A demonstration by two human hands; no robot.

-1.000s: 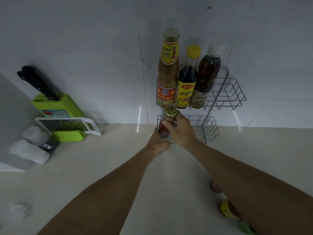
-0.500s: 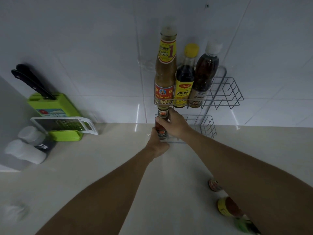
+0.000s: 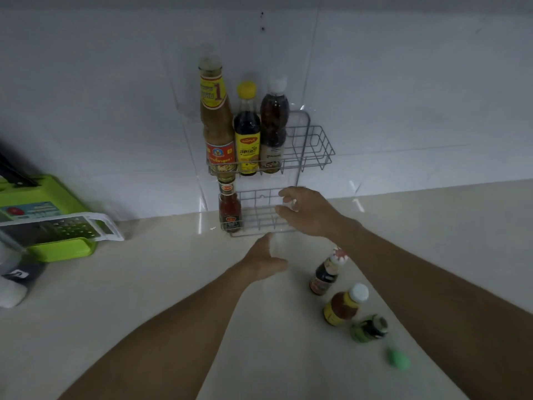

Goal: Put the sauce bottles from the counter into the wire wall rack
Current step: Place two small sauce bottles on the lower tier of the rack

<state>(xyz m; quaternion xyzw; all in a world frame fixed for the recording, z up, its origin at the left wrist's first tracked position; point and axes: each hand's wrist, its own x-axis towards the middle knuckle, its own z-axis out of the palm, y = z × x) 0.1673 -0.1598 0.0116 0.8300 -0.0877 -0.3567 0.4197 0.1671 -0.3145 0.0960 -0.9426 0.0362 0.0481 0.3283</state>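
Note:
The wire wall rack [image 3: 317, 140] hangs on the tiled wall with two baskets. Its upper basket holds three tall bottles: a brown sauce bottle [image 3: 217, 122], a yellow-capped dark bottle [image 3: 247, 134] and a white-capped dark bottle [image 3: 273, 125]. A small red sauce bottle [image 3: 229, 207] stands upright at the left end of the lower basket [image 3: 259, 215]. My right hand [image 3: 308, 210] hovers open in front of that basket, holding nothing. My left hand [image 3: 264, 261] is open below it over the counter. On the counter to the right stand a dark bottle [image 3: 326, 274], a yellow-labelled bottle [image 3: 343, 306] and a green bottle [image 3: 367, 329].
A green knife block with a grater [image 3: 54, 223] sits at the left against the wall. White shakers [image 3: 14, 284] lie at the far left edge. A small green cap-like object [image 3: 398, 360] rests on the counter near my right forearm.
Both hands have let go of the small red bottle, which now stands in the lower basket. My right hand has drawn back to the right and my left hand downward.

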